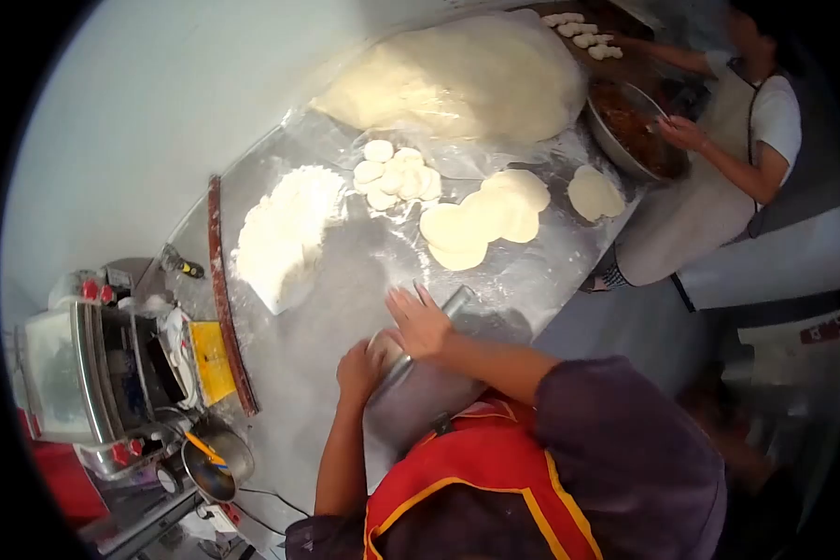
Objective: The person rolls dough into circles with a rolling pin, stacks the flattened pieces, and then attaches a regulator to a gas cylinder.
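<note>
A metal rolling pin lies at a slant on the steel table, close to my body. Flat across it rests my right hand, fingers stretched out and thumb apart. Beside the pin, my left hand has its fingers curled at the edge of a small dough round, partly hidden by both hands. Farther out, several thin rolled dough sheets overlap, and one separate sheet lies to their right. A cluster of small dough pieces sits behind, near a flour heap.
A large dough mass under plastic film fills the table's back. At right, a co-worker handles a bowl of reddish filling, near shaped dough pieces. A reddish strip edges the table's left side; a pan stands beyond.
</note>
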Demonstrator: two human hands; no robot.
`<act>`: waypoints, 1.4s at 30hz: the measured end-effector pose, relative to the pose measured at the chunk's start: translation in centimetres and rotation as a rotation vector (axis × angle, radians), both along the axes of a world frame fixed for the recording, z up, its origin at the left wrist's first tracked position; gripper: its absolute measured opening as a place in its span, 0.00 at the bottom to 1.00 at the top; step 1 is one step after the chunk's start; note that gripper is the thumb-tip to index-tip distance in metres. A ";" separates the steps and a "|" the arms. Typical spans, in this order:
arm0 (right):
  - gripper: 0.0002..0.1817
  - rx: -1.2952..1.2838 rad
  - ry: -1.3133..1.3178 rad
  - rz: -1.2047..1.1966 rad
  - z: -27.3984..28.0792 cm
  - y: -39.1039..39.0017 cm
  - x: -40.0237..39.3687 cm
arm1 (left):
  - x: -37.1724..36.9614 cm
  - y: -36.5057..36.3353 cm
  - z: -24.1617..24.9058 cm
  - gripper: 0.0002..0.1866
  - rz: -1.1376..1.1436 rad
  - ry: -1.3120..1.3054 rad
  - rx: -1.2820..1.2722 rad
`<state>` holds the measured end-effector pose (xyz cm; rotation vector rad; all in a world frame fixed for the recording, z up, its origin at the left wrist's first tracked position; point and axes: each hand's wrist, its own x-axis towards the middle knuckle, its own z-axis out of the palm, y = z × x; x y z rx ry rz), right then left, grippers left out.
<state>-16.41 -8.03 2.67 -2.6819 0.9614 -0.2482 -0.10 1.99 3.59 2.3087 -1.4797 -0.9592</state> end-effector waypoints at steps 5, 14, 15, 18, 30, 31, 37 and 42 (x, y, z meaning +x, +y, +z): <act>0.32 0.090 -0.061 -0.049 -0.9 -3.4 5.5 | 0.3 -3.1 -0.1 0.16 0.001 -0.031 -0.058; 0.32 -0.210 -0.097 0.167 -0.6 1.3 -1.1 | 0.4 2.2 -1.2 0.17 0.100 0.212 -0.026; 0.31 -0.127 0.074 0.121 0.1 -0.2 2.0 | 0.1 0.4 0.8 0.18 0.118 0.094 0.002; 0.30 -0.144 0.072 0.053 -0.4 -2.6 6.2 | -0.4 -2.7 1.8 0.18 0.124 0.055 -0.053; 0.30 -0.144 0.043 0.128 -0.3 -1.0 4.3 | 0.1 0.1 0.2 0.17 0.201 0.043 -0.065; 0.29 -0.196 0.041 0.092 -0.3 -1.9 6.0 | 0.1 -1.6 0.5 0.17 0.210 0.063 -0.032; 0.33 -0.161 -0.035 0.236 -1.0 1.9 -1.2 | 1.3 1.7 0.0 0.15 0.343 0.021 -0.081; 0.34 -0.018 0.008 0.230 0.3 2.9 -2.4 | 1.7 5.5 -2.4 0.15 0.304 0.294 -0.122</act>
